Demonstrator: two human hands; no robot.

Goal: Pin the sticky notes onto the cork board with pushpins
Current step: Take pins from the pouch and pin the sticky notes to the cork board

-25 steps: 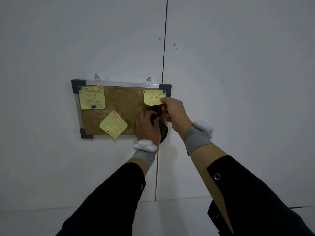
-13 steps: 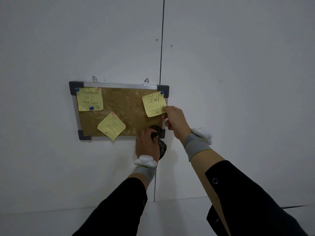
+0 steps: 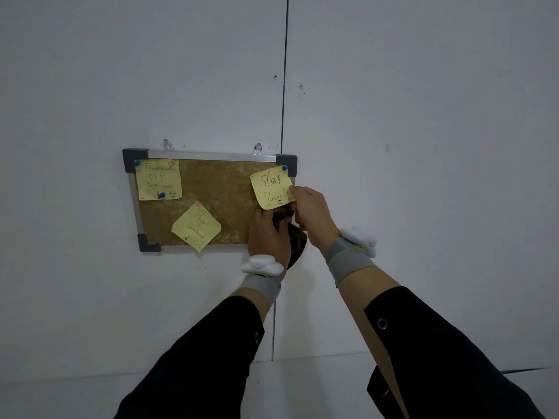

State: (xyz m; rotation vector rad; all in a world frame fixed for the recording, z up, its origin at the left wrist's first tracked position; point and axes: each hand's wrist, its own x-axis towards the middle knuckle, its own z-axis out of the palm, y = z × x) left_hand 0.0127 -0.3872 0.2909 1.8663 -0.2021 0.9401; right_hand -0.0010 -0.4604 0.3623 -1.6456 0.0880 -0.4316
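Cork board [image 3: 217, 189]: hangs landscape on the wall, long axis running left to right; the landmark for what follows.
Change: half a second ago the left hand sat lower, at the board's bottom right corner; it now sits higher, just under the "Stay Strong" note, with the right hand dipping towards the dark pouch. Probably fetching another pushpin.
"Stay Strong" note [image 3: 272, 187]: top right of the board, tilted, text rising to the right, one blue pushpin [image 3: 285, 168] in its upper right corner.
Left hand [image 3: 267, 234]: lower right of the board, fingers curled round the dark pouch [image 3: 298, 240].
Right hand [image 3: 311, 213]: at the board's right edge, fingers bent at the pouch mouth; whether they pinch a pin, I cannot tell.
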